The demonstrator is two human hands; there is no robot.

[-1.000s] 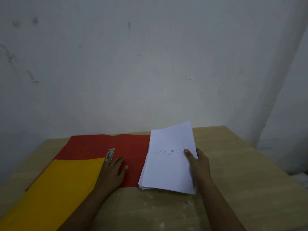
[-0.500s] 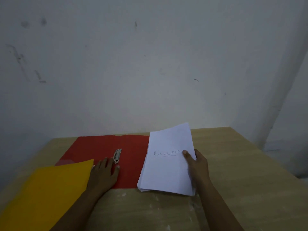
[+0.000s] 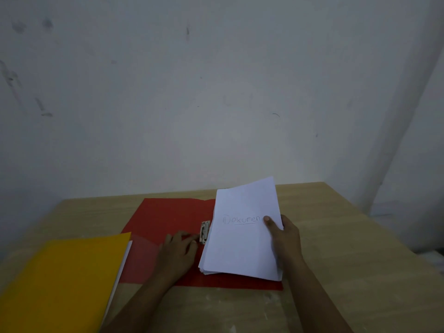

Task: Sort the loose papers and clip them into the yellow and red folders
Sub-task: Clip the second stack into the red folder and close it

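Head view is showing the right hand (image 3: 286,239) gripping a stack of papers (image 3: 242,234), thumb on top. Left of that grip, the left hand (image 3: 179,251) is lying flat and released on the open red folder (image 3: 165,215), fingertips at its metal clip (image 3: 204,231). Farther left, the yellow folder (image 3: 62,280) is resting on the tabletop (image 3: 360,260).

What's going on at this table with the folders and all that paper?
A person is filing papers. The right hand grips a stack of white sheets, the top one marked "Dokumen", over the right half of an open red folder. The left hand lies flat on the folder, fingers reaching toward its metal clip. A yellow folder lies to the left on the wooden table. Nothing looks clipped in yet.
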